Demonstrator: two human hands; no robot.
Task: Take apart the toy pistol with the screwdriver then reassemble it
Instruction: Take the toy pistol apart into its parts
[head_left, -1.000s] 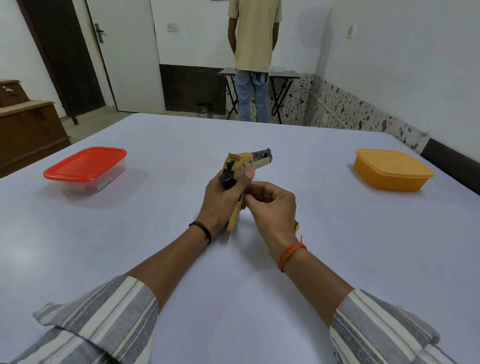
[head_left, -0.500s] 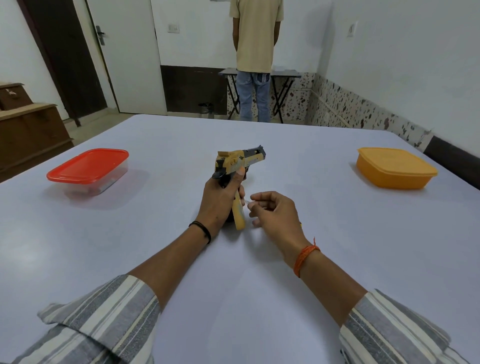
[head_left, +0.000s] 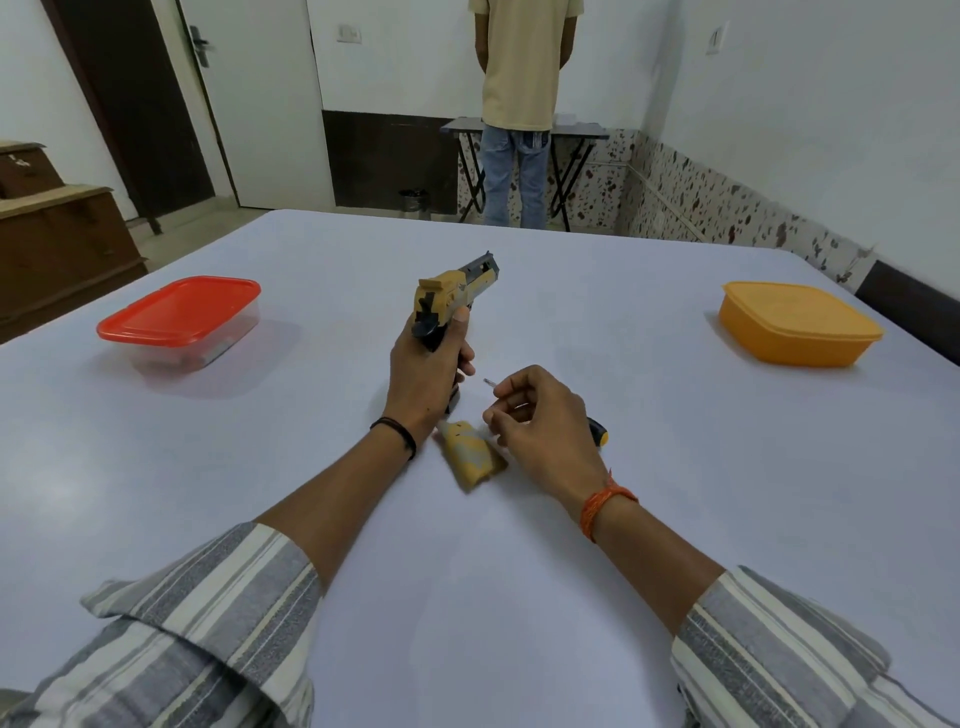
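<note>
Near table (head_left: 623, 519) center, left hand (head_left: 423, 371) grips toy pistol (head_left: 452, 293); right hand (head_left: 540, 421) clenches screwdriver (head_left: 597, 432).

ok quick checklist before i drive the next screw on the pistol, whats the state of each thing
1. Toy pistol held firm in left hand: ok.
2. Screwdriver in right hand, tip free: ok.
3. Tip seated in a screw: not ok, it is short of the pistol.
4. Removed grip panel on the table, between the wrists: ok.
5. Loose screws accounted for: cannot tell.
</note>
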